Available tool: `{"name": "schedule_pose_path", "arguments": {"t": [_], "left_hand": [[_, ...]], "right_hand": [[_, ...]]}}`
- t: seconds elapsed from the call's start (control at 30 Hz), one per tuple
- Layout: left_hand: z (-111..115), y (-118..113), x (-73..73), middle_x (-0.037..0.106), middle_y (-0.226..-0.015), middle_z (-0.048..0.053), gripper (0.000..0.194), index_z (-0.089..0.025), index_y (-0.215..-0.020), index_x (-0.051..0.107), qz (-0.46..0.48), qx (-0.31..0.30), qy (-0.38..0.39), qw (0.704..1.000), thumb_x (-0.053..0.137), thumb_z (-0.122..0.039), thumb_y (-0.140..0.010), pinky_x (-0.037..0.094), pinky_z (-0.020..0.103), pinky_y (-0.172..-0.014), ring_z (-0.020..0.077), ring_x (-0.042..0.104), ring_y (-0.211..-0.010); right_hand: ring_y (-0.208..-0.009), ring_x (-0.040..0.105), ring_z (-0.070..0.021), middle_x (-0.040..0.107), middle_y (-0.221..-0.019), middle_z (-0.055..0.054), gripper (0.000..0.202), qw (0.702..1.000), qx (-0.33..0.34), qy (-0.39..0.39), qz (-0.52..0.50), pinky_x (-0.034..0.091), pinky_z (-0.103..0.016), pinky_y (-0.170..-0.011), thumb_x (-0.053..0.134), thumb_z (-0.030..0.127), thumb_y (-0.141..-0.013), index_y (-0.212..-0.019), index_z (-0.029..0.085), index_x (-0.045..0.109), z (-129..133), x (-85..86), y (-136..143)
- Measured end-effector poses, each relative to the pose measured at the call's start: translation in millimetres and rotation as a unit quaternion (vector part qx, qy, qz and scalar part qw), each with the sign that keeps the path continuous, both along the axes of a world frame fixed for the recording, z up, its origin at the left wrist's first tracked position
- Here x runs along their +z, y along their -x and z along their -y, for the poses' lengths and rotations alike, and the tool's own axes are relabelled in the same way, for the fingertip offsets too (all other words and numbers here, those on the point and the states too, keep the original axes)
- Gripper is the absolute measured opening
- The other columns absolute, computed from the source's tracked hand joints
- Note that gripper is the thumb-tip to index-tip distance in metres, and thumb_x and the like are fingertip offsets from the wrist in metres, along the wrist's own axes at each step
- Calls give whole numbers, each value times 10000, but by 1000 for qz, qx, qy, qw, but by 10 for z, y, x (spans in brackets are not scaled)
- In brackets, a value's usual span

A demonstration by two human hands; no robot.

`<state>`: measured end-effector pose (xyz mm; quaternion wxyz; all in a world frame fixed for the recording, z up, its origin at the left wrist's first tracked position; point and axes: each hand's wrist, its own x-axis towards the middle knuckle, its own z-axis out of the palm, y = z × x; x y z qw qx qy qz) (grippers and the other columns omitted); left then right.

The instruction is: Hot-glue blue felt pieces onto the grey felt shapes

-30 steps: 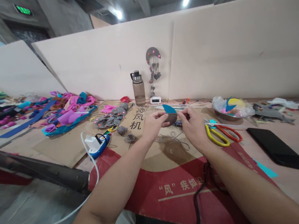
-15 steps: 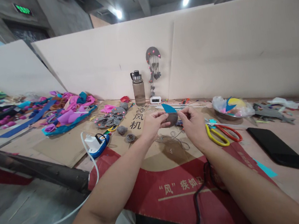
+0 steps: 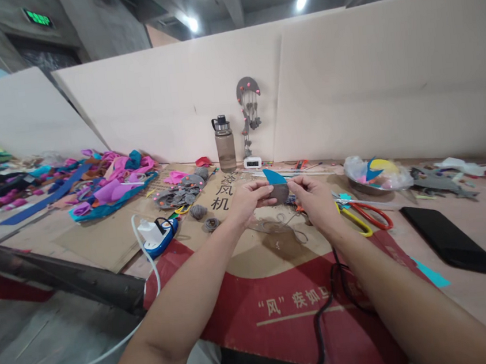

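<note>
My left hand (image 3: 249, 200) pinches the left side of a rounded grey felt piece (image 3: 281, 193). A pointed blue felt piece (image 3: 274, 177) lies against its upper part. My right hand (image 3: 311, 195) has its thumb and fingers closed at the right edge of the grey piece. Whether a needle is between those fingertips is too small to tell. Beneath the hands, loose grey yarn (image 3: 289, 227) curls on a flattened cardboard sheet (image 3: 252, 265). Scissors with yellow and red handles (image 3: 374, 214) lie just right of my right hand, partly covered by it.
A black phone (image 3: 451, 240) lies at the right. Behind stand a water bottle (image 3: 225, 146) and a small white clock (image 3: 252, 162). A bowl (image 3: 369, 187) holds felt scraps. Leftward are grey felt pieces (image 3: 179, 195), a power strip (image 3: 161, 240) with a white cable, and colourful cloth (image 3: 117, 186).
My right hand has shifted slightly left, its fingertips now against the edge of the felt. It covers a little more of the yellow scissor handle. The left hand stays nearly still.
</note>
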<state>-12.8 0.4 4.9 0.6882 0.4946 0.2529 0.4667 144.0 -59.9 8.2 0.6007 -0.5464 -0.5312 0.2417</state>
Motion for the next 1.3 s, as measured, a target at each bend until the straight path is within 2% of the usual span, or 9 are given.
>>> {"name": "schedule_pose_path", "arguments": {"t": [0.23, 0.37, 0.5, 0.6, 0.73, 0.87, 1.0, 1.3], "left_hand": [[-42, 50, 28, 651, -727, 15, 236, -117, -747, 654, -2, -30, 27, 999, 828, -179, -598, 586, 291, -670, 110, 627, -659], [-56, 70, 33, 663, -711, 23, 207, -113, -735, 659, 6, -45, 45, 998, 815, -143, -602, 590, 284, -636, 123, 640, -648], [-54, 50, 11, 689, -773, 37, 193, -101, -813, 696, 8, -70, 60, 996, 819, -130, -667, 600, 292, -711, 108, 647, -668], [-50, 32, -1, 705, -842, 46, 240, -98, -859, 707, 11, -76, 53, 996, 841, -109, -660, 601, 310, -779, 112, 661, -726], [-45, 29, 4, 697, -799, 37, 260, -89, -828, 705, 22, -78, 45, 996, 870, -132, -631, 608, 295, -734, 101, 642, -688], [-47, 38, 9, 674, -718, 24, 217, -86, -776, 691, 20, -78, 51, 995, 855, -177, -668, 608, 259, -657, 91, 630, -621], [-66, 38, -12, 687, -744, 35, 174, -90, -804, 692, 15, -79, 55, 995, 820, -169, -717, 610, 244, -641, 105, 658, -644], [-88, 31, -41, 702, -772, 47, 135, -90, -816, 690, 11, -69, 52, 996, 785, -171, -765, 595, 221, -616, 102, 661, -643]], "right_hand": [[-477, 343, -86, 465, -592, 62, 293, 993, 73, -5, -93, 255, -240, -448, 703, 499, -734, -757, 223, 604, -80, -116, 28], [-516, 360, -79, 489, -655, 52, 330, 984, 93, -4, -149, 271, -230, -461, 762, 495, -670, -739, 215, 602, -60, -104, 87], [-538, 358, -81, 480, -647, 48, 380, 972, 89, 2, -216, 241, -222, -465, 813, 489, -592, -699, 205, 585, -49, -58, 94], [-554, 367, -79, 488, -648, 46, 409, 964, 93, 4, -249, 233, -212, -470, 850, 479, -545, -686, 197, 590, -57, -50, 79], [-550, 348, -65, 483, -637, 52, 432, 959, 98, 5, -264, 221, -206, -466, 876, 482, -519, -671, 187, 599, -63, -56, 81], [-553, 362, -67, 506, -647, 45, 441, 959, 100, 5, -266, 211, -212, -457, 885, 484, -498, -668, 185, 609, -52, -44, 111], [-552, 368, -68, 501, -640, 46, 431, 954, 112, 10, -276, 222, -210, -458, 894, 469, -504, -683, 191, 617, -28, -36, 125], [-506, 282, -56, 418, -569, 69, 404, 941, 163, 17, -298, 214, -205, -456, 901, 427, -529, -680, 195, 606, 9, -24, 113]]}}
